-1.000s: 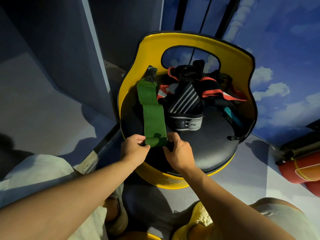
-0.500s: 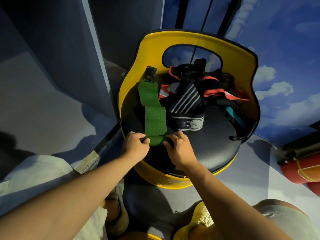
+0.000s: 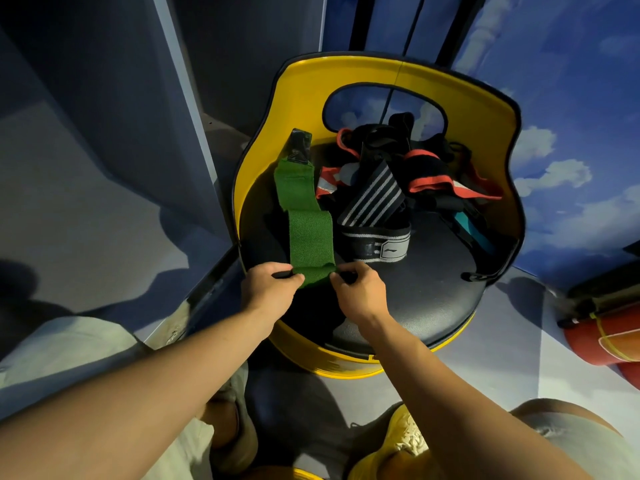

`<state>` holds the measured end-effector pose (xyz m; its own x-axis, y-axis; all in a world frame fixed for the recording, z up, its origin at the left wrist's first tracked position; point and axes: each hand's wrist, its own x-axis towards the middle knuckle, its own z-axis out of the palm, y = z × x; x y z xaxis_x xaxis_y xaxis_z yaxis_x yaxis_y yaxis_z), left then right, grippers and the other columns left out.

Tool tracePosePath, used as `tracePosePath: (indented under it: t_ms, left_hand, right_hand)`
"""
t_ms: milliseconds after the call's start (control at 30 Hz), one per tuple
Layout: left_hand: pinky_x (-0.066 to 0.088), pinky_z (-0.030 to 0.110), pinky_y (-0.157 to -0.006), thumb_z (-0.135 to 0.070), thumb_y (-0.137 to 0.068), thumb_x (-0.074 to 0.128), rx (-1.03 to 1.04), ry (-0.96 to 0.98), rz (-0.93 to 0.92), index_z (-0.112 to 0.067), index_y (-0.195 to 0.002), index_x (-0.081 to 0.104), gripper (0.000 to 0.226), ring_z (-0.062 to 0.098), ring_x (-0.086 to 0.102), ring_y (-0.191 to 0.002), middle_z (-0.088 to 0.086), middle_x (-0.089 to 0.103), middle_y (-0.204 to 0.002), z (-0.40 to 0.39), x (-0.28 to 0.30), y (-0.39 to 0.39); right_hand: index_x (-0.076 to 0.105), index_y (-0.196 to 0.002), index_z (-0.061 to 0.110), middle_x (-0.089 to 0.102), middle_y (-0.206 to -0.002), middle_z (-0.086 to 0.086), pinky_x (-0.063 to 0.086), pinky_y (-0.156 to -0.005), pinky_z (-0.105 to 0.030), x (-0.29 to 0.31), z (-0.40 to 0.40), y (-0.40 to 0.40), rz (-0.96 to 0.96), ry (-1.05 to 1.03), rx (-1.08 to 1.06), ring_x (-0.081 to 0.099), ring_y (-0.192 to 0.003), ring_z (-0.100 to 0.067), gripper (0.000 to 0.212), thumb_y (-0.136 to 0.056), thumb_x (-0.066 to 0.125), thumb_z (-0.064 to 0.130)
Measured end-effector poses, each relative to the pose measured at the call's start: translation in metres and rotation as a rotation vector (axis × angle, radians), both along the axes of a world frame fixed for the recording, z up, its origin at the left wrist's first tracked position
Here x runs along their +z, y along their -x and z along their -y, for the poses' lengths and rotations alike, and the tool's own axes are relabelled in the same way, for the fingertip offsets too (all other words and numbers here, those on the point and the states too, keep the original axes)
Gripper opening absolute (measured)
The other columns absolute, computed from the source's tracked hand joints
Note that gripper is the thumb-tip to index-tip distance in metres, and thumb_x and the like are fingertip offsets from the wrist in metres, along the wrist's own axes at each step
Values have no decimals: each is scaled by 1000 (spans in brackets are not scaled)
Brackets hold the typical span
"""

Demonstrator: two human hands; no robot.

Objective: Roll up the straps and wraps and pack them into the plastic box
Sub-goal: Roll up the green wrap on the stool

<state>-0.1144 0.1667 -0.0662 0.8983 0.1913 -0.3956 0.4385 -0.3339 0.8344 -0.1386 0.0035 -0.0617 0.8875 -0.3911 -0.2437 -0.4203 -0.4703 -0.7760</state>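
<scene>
Hands, left [image 3: 268,289] and right [image 3: 360,289], pinch near end of green wrap [image 3: 310,233] on chair seat [image 3: 429,299]; strap pile [image 3: 391,188] behind.

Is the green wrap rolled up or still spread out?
Mostly spread: the green wrap lies flat on the seat; only its near end is rolled.

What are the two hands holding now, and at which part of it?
Both hands, the left hand and the right hand, pinch the green wrap at its near, rolled end, one at each side. The rest lies flat on the black seat.
</scene>
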Motion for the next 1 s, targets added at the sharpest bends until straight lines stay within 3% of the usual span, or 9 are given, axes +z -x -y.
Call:
tracePosePath:
  t_ms: [133,300,400,533,667,733,833,900,1000]
  left_hand:
    - [58,38,-93,-23,-79,84,-32,8,-11,-26,-116,74,38,20,67,-99,-2,64,-108,-4,-2,6]
    - [48,24,-83,-27,-89,76,-130,-110,48,-21,-119,73,30,16,61,-96,-3,67,-109,-8,-1,6]
    - [44,23,-77,-36,-92,71,-164,-227,76,-19,-115,75,28,21,64,-100,0,71,-108,-5,7,0]
    - [36,26,-61,-41,-94,66,-202,-332,80,-17,-103,72,26,18,55,-86,1,66,-96,-2,12,-13]
    - [37,28,-70,-36,-94,67,-211,-332,177,-20,-102,65,18,20,54,-93,-3,62,-99,-1,6,-18]
    - [38,29,-69,-37,-95,65,-237,-340,209,-26,-98,64,12,21,56,-94,-4,64,-97,-1,4,-18]
    - [43,27,-68,-34,-94,67,-220,-293,240,-24,-94,65,10,21,63,-89,-4,68,-91,0,3,-18]
    - [41,23,-60,-33,-95,67,-198,-278,222,-22,-93,66,11,20,63,-86,-5,67,-87,0,5,-17]
    - [37,16,-56,-34,-92,70,-167,-224,144,-22,-102,68,15,13,59,-83,-7,64,-90,1,10,-12]
  right_hand:
    - [69,-113,16,67,-102,0,45,-84,-21,1,3,7,-11,28,57,64,-104,-18,26,-91,70,27]
    - [71,-110,12,73,-104,-8,40,-76,-22,-1,4,6,42,129,138,65,-99,-24,28,-95,66,34]
    - [72,-106,9,72,-100,-11,41,-75,-26,-4,6,-1,53,154,151,65,-97,-27,34,-96,64,40]
    - [70,-103,12,67,-99,-8,43,-81,-32,-13,6,-11,160,239,150,59,-98,-26,32,-93,67,42]
    - [69,-97,15,70,-92,-2,35,-71,-28,-13,3,-12,277,316,177,59,-91,-22,22,-94,66,36]
    - [70,-98,15,72,-91,-3,40,-68,-30,-12,2,-10,273,294,172,63,-87,-23,24,-96,63,38]
    - [68,-112,13,72,-105,-6,51,-83,-32,-15,2,-3,264,271,220,66,-97,-23,29,-96,62,36]
    - [66,-121,8,69,-115,-8,47,-95,-25,-15,1,0,266,235,252,63,-107,-22,32,-91,67,22]
    - [67,-125,7,68,-118,-8,38,-93,-12,-12,4,4,272,237,263,63,-109,-21,36,-90,70,14]
